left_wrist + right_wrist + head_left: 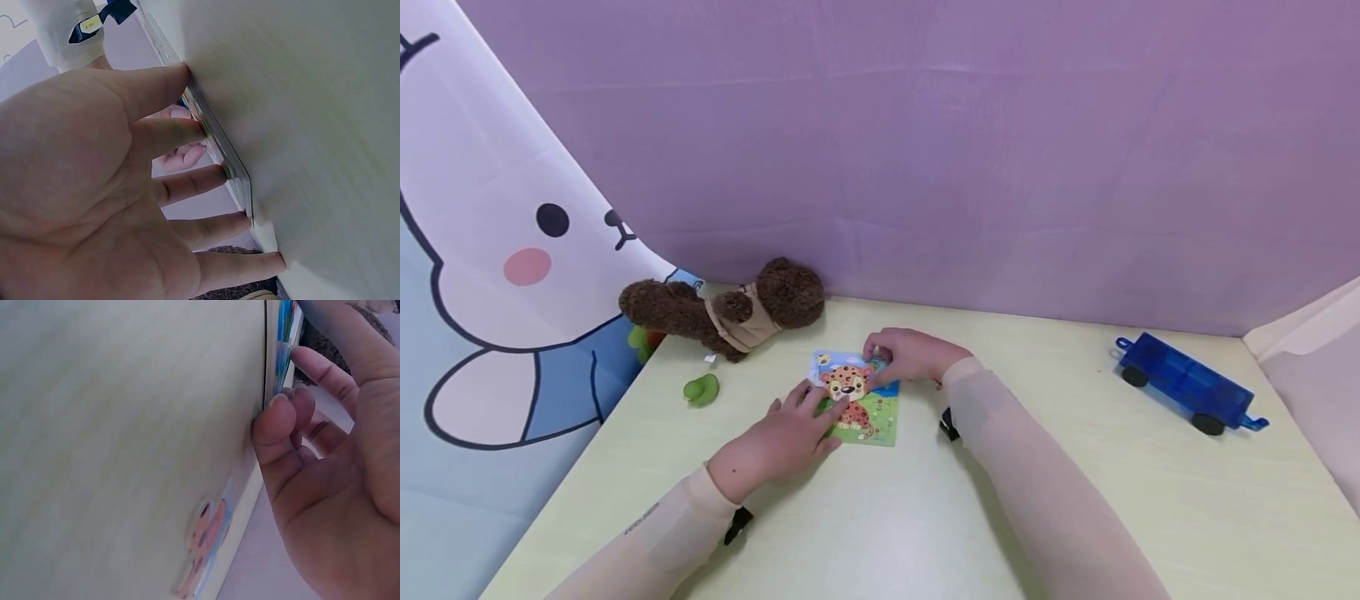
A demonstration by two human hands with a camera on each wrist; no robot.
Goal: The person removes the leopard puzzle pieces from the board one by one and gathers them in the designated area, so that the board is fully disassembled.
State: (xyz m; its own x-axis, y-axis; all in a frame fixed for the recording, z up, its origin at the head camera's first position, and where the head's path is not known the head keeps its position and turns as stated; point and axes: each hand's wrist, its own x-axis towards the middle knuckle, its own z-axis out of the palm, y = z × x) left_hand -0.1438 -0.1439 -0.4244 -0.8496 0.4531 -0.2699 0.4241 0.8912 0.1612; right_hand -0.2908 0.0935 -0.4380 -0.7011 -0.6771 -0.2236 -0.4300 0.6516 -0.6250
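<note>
A jigsaw puzzle (880, 423) with a spotted leopard cub on green and blue lies on the table in the head view. My left hand (786, 437) rests at its left side, with fairly straight fingers reaching onto it. In the left wrist view the fingertips (215, 173) touch the puzzle's edge. My right hand (913, 354) is at the puzzle's upper right corner, thumb on the picture and other fingers bent. I cannot tell whether it pinches a piece there. Beside that hand, a loose pink spotted puzzle piece (209, 540) lies on the table in the right wrist view.
A brown plush toy (790, 293) in a beige top lies at the back left. Near it sits a small green toy (702, 390). A blue toy wagon (1183, 379) stands at the right. A purple cloth (925, 167) hangs along the table's back edge.
</note>
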